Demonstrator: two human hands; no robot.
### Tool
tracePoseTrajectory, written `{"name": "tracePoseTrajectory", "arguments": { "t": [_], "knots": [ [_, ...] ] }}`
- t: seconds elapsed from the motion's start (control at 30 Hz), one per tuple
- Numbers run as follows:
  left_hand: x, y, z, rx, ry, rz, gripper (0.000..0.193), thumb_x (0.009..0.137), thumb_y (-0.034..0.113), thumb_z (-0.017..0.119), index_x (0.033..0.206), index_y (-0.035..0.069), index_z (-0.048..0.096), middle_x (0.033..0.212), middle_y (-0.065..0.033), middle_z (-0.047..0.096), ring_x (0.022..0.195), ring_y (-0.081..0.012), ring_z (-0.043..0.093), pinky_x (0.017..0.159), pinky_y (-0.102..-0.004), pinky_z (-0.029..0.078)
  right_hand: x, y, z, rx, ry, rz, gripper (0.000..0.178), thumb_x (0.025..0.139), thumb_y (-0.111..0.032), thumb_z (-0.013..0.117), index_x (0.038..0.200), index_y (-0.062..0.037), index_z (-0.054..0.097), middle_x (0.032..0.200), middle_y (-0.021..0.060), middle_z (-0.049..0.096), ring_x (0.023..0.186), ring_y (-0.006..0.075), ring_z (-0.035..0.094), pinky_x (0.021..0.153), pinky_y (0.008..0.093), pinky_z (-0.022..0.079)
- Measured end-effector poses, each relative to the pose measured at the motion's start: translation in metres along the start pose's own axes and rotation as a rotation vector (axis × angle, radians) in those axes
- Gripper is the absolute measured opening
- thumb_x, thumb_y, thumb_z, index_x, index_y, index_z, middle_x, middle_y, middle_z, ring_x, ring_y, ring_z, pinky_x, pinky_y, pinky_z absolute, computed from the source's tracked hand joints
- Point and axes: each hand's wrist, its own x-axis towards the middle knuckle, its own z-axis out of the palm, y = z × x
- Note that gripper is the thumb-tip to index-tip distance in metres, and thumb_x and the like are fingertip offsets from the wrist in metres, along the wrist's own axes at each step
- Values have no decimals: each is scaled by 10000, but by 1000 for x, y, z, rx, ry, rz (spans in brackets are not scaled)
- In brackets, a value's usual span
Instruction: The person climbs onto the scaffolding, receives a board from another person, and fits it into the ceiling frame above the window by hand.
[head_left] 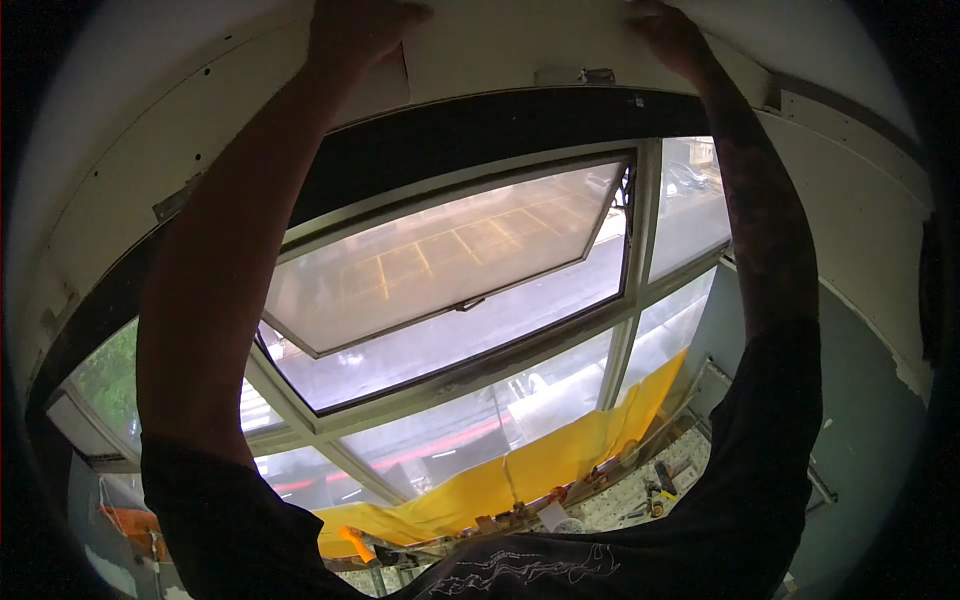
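Both my arms are raised overhead to a pale flat panel [510, 45] above the window. My left hand [372, 28] is at its left part, partly cut off by the upper edge of the view. One digit of it stretches to the right along the panel, beside a vertical seam. My right hand [668, 38] rests against the panel further right, its visible digits stretched toward the left and nothing seen in its grasp. The remaining fingers of both hands are out of view. Between the hands, a small metal bracket [597, 76] sits at the panel's lower edge.
Below the panel runs a dark beam [480, 125]. A tilted-open window sash [450, 260] hangs in a pale frame. Yellow sheeting [480, 495] covers the lower panes. Tools lie on a speckled platform [640, 497] below, near an orange-handled tool [355, 544] and metal rails [715, 370].
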Motion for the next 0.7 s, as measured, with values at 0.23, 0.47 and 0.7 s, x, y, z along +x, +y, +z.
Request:
{"name": "tracePoseTrajectory", "arguments": {
  "t": [0.23, 0.47, 0.7],
  "knots": [
    [21, -31, 20, 1053, 566, 901, 161, 837, 181, 772, 982, 112, 768, 827, -136, 699, 826, -221, 724, 749, -331, 605, 5, 13, 15, -53, -353, -155, 540, 951, -306, 654, 1437, -105, 529, 1357, 155, 620, 1232, 310, 601, 1072, 400, 443],
    [7, 0, 6, 897, -355, 470, 356, 738, 305, 800, 940, 22, 724, 709, -147, 691, 673, -278, 714, 710, -420, 561, -17, 8, 11, 62, -396, -73, 786, 839, -301, 770, 1522, -128, 423, 1415, 185, 578, 1308, 304, 557, 1101, 387, 421],
    [-24, 17, -2, 560, -230, 250, 488, 823, 443, 761, 915, -34, 718, 1034, -218, 707, 949, -334, 711, 873, -430, 558, -25, 15, 13, -83, -399, -92, 936, 757, -311, 817, 1557, -152, 358, 1513, 190, 476, 1372, 313, 492, 1135, 394, 388]
  ]
}}
